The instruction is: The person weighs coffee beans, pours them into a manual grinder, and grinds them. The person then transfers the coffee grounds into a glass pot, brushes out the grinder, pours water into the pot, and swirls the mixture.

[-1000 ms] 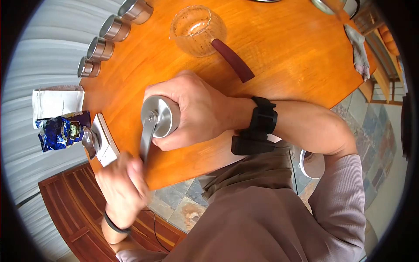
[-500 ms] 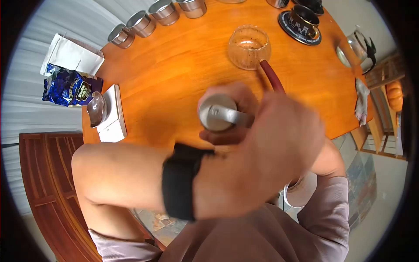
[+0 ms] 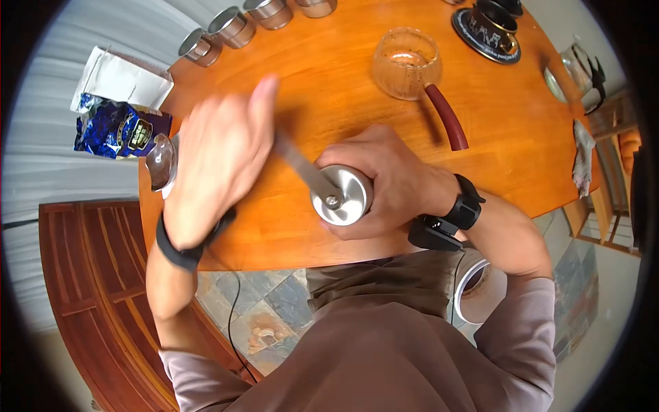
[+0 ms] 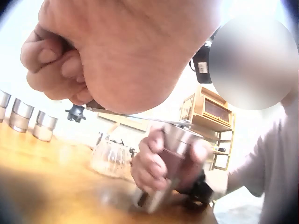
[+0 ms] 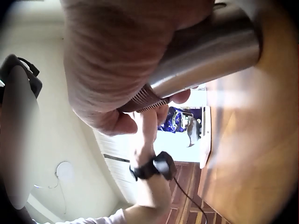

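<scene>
My right hand (image 3: 395,172) grips the body of a steel hand coffee grinder (image 3: 349,200), which stands upright over the near part of the table. From its lid a flat crank arm (image 3: 303,166) runs out toward my left hand (image 3: 223,147). In the left wrist view, the fingers of that left hand (image 4: 58,65) curl round the crank's end, hiding the knob. The right wrist view shows my right palm and thumb wrapped round the ribbed band of the grinder (image 5: 215,51). Behind the grinder is a glass pot (image 3: 406,65) with a dark red handle (image 3: 447,120) and dark specks inside.
Several metal cups (image 3: 232,27) line the table's far left edge. A white bag (image 3: 123,79), a blue foil bag (image 3: 113,130) and a small clear dish (image 3: 161,163) lie at left. A black cup (image 3: 491,26) on its saucer and a glass jug (image 3: 575,72) stand far right.
The crank has been turning: my left hand swung from near left across to the right, and is now at the far left of the grinder. The right hand keeps its grip.
</scene>
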The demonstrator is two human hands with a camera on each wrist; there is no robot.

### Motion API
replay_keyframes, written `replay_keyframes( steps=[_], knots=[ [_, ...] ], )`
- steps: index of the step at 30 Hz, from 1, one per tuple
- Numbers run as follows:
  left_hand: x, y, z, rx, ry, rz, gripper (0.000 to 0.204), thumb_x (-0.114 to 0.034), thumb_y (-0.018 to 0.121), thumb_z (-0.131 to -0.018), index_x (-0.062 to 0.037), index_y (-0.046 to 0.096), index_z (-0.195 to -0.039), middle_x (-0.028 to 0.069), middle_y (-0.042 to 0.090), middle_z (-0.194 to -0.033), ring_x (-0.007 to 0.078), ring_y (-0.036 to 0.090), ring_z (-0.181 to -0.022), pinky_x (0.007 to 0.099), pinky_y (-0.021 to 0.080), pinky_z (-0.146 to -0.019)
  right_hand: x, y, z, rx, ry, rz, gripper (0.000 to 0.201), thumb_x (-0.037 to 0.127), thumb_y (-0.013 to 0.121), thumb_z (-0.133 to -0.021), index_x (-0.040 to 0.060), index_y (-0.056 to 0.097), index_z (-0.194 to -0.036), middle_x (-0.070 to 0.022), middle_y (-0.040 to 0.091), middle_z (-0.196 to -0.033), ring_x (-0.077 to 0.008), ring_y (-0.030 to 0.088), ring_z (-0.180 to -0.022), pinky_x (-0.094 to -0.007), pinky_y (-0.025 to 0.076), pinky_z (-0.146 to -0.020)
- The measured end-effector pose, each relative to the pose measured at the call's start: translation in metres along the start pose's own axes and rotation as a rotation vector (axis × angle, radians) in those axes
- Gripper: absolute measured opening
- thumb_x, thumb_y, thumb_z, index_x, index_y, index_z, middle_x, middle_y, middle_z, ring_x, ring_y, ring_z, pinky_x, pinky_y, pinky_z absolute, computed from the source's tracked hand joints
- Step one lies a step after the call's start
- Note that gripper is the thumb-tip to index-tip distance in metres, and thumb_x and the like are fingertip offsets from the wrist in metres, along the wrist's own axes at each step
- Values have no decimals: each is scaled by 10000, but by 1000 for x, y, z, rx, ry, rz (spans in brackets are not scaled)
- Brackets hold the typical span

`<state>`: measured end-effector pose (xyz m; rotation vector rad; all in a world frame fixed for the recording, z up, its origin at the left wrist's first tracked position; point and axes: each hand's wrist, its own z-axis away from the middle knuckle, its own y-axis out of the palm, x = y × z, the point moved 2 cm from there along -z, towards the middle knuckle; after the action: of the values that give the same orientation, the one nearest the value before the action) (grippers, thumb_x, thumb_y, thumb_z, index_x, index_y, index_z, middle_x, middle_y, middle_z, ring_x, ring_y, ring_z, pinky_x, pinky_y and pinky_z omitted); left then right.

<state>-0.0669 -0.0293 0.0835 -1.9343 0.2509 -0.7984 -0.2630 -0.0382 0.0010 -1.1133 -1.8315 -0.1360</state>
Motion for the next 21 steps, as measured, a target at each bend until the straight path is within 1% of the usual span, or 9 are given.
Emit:
replay_keyframes(
  steps=[1, 2, 3, 4, 8, 11, 17, 19, 21],
  knots=[
    [-2, 2, -27, 41, -158, 123, 160, -144, 598, -945, -44, 668, -840, 178, 604, -642, 385, 628, -623, 485, 468, -504, 0, 0, 1, 15, -1, 1, 314, 145, 854, -664, 62, 661, -897, -28, 662, -720, -192, 622, -593, -293, 474, -557],
    [-13, -3, -54, 160, -113, 96, 279, -64, 606, -848, -28, 615, -1125, 174, 573, -701, 370, 583, -693, 488, 453, -605, -1, -1, 4, -32, -9, -36, 287, 169, 838, -675, 81, 662, -883, -61, 661, -728, -238, 626, -607, -318, 483, -561],
    [-30, -4, -80, 156, -119, 116, 111, -92, 620, -844, -73, 623, -953, 130, 624, -657, 347, 629, -679, 506, 477, -594, -3, -4, 5, -75, -20, -71, 260, 194, 821, -686, 100, 663, -869, -95, 659, -736, -284, 630, -621, -343, 491, -565],
    [-48, 6, -91, -221, -20, 212, 72, -117, 652, -807, -88, 663, -872, 82, 640, -628, 323, 627, -641, 474, 463, -548, -2, -9, 5, -86, -84, -30, 254, 183, 820, -700, 98, 667, -884, -41, 686, -759, -231, 630, -610, -332, 475, -555],
    [-130, -55, -101, 11, 233, 79, 111, -204, 693, -750, -96, 676, -766, 49, 580, -628, 221, 575, -594, 380, 394, -515, -53, -3, 43, -176, 239, -11, 206, 139, 821, -755, 67, 648, -839, 54, 659, -765, -96, 590, -652, -293, 438, -551],
    [-161, -47, -55, -31, 304, 323, 174, -247, 696, -791, -110, 621, -713, 34, 508, -635, 172, 515, -578, 364, 336, -494, -7, -16, 6, -49, 319, -366, 228, 156, 831, -755, 51, 642, -829, 28, 634, -749, -82, 552, -656, -278, 444, -575],
    [-98, -55, 45, 173, -153, 337, 425, -399, 631, -968, -115, 488, -686, 22, 394, -521, 160, 405, -438, 364, 298, -394, -18, -16, 2, -127, 105, -186, 267, 97, 835, -672, 39, 673, -877, -14, 674, -756, -105, 611, -646, -249, 473, -593],
    [-69, -43, 58, 346, -343, 259, 448, -380, 630, -987, -106, 471, -671, 47, 384, -479, 224, 411, -409, 407, 324, -396, -12, -14, 2, -137, 98, -233, 308, 125, 845, -651, 29, 668, -885, -17, 669, -742, -113, 606, -631, -248, 466, -578],
    [-43, -25, 53, 271, -375, 279, 421, -303, 638, -998, -81, 477, -679, 74, 400, -474, 294, 435, -407, 442, 355, -405, -3, -11, 1, -68, 121, -123, 334, 139, 850, -636, 24, 667, -891, -28, 662, -731, -127, 605, -616, -257, 464, -566]
  ],
)
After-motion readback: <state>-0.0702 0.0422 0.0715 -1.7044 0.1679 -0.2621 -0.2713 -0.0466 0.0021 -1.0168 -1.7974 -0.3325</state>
